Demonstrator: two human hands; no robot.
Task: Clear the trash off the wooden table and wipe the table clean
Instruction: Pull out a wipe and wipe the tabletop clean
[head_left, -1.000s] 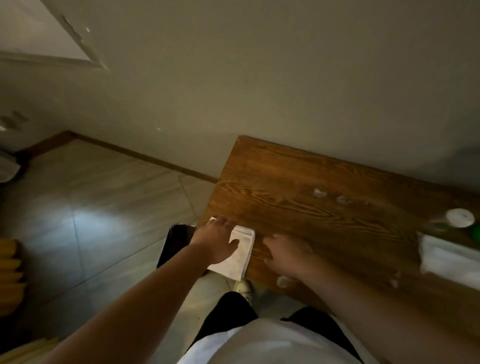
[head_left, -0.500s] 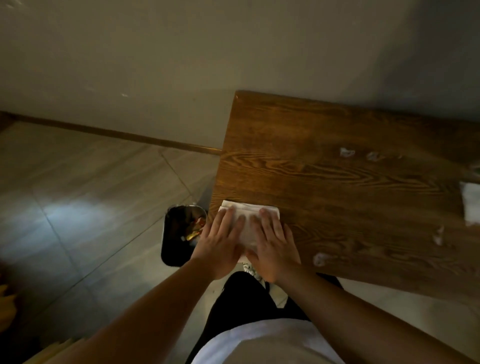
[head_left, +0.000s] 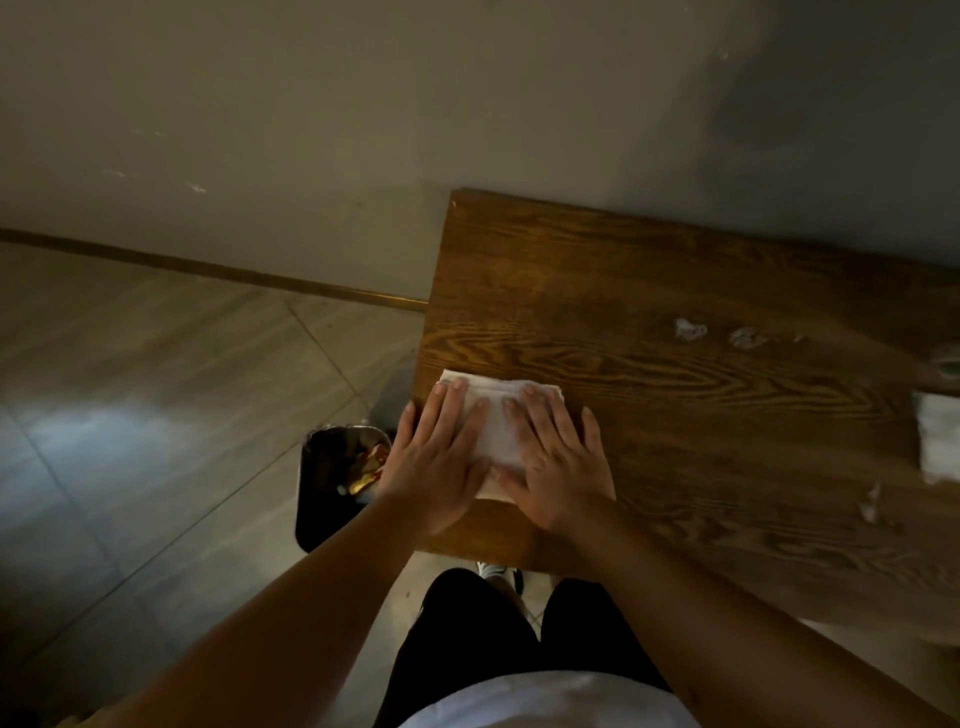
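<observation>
Black trash bin (head_left: 332, 483) on floor at 9 o'clock of the hands, beside table's left edge, wrappers inside. Left hand (head_left: 439, 467) flat on folded white cloth (head_left: 493, 431), fingers straight and spread, gripping nothing. Right hand (head_left: 558, 467) flat on same cloth, fingers straight, pressing down. Cloth at near-left corner of wooden table (head_left: 675, 415). Two crumpled paper scraps (head_left: 690, 329) at 2 o'clock of cloth, well apart from it. Another scrap (head_left: 870, 504) at 3 o'clock, near front edge. White tissue pack (head_left: 940, 441) at far right, cropped.
</observation>
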